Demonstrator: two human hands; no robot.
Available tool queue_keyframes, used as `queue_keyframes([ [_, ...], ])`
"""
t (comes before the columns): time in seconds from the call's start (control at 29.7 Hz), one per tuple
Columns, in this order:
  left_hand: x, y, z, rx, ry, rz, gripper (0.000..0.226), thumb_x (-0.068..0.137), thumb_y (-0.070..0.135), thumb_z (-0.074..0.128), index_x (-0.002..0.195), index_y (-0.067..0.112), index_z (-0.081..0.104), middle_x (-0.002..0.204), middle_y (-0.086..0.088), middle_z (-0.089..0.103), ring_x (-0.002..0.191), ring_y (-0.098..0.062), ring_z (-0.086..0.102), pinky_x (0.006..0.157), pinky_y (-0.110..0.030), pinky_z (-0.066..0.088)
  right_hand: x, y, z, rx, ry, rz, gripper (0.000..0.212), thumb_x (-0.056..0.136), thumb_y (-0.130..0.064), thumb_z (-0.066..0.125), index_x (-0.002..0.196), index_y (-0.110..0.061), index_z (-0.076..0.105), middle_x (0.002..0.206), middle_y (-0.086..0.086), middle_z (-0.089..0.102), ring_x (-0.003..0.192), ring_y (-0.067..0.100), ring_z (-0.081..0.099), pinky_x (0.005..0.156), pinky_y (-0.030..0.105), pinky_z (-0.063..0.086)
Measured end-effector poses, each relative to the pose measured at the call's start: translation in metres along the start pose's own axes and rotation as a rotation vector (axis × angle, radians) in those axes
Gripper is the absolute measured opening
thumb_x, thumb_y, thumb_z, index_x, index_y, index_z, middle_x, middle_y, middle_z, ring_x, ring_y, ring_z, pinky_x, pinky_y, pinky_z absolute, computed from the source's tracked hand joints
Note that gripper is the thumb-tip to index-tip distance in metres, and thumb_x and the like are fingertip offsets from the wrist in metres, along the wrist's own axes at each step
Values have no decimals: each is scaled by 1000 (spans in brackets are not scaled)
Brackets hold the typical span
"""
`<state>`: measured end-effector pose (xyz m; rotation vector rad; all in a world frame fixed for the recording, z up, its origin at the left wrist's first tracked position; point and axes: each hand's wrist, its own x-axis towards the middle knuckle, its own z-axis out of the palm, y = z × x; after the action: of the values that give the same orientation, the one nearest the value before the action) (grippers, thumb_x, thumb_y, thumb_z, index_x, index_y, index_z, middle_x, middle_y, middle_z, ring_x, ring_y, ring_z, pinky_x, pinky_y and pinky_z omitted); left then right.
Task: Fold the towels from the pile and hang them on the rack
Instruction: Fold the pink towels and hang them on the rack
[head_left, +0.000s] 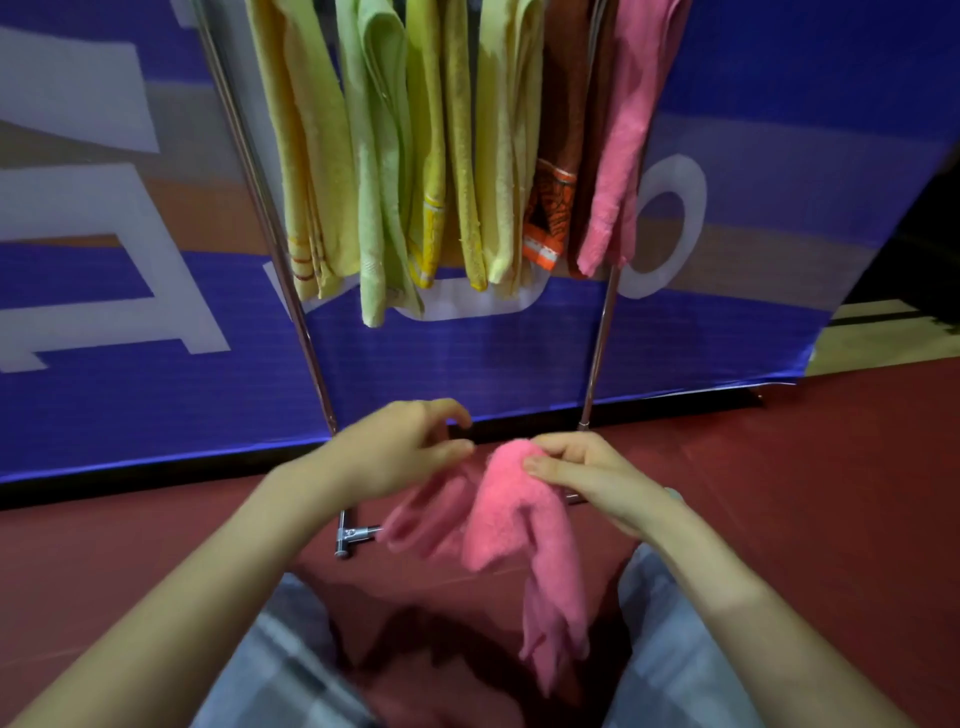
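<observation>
- Head view, the hands: the right hand (587, 480) has thumb and fingers pinched together on the top fold of a pink towel (511, 525), which hangs in the air low in front of the rack (311, 358), above the person's knees. The left hand (400, 449) is just beside it with its fingers apart and curled, gripping nothing that I can see (it may be brushing the cloth underneath, I cannot tell).
- How it will handle, to my eye: light, soft and floppy, with no stiffness at all. It droops in loose tails from the pinch, so I'd say it wants taking by two corners or along an edge to pull it flat before folding; it's fuzzy enough not to slip.
- What holds what: the rack already carries a row of draped towels, namely yellow towels (306, 156), a pale green towel (379, 171), a brown and orange towel (553, 171) and another pink hanging towel (621, 150) at the right end.
- No pile is in sight from here.
</observation>
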<state>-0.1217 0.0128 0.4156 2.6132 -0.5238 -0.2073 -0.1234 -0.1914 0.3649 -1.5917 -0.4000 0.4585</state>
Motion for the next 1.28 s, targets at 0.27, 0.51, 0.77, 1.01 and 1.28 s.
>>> queue_keyframes([
  [0.27,3,26,5,-676,-78,124,55,69,65,52,80,13,65,80,-9,59,76,-18,48,74,-34,42,2,-52,-1,90,-93,-81,9,77,-18,62,80,-15,70,64,-8,70,61,-1,62,59,10,47],
  [0.51,5,38,-11,-845,60,146,38,80,39,56,70,2,60,57,-1,56,52,-9,51,52,-17,42,-7,-33,-4,184,-178,44,60,46,-60,78,87,-18,68,75,-12,72,69,-2,65,61,10,48],
  [0.77,-4,-10,-11,-858,-84,-54,56,56,53,66,78,2,65,71,-3,60,66,-10,54,62,-22,43,-20,-17,-12,150,-247,147,54,30,-60,84,64,-19,74,59,-12,69,56,-3,63,54,9,47],
  [1.01,2,17,1,-844,-536,-41,63,46,79,62,85,30,70,79,15,71,79,0,62,81,-20,51,4,-50,-1,60,-327,65,52,37,-59,81,70,-19,73,66,-11,70,63,-2,63,60,12,49],
  [1.28,6,31,-1,-1103,-449,109,64,46,69,72,89,20,74,82,5,73,78,-7,67,73,-19,53,4,-56,-16,79,-184,41,81,40,-59,82,106,-13,66,94,2,70,85,11,64,74,18,51],
])
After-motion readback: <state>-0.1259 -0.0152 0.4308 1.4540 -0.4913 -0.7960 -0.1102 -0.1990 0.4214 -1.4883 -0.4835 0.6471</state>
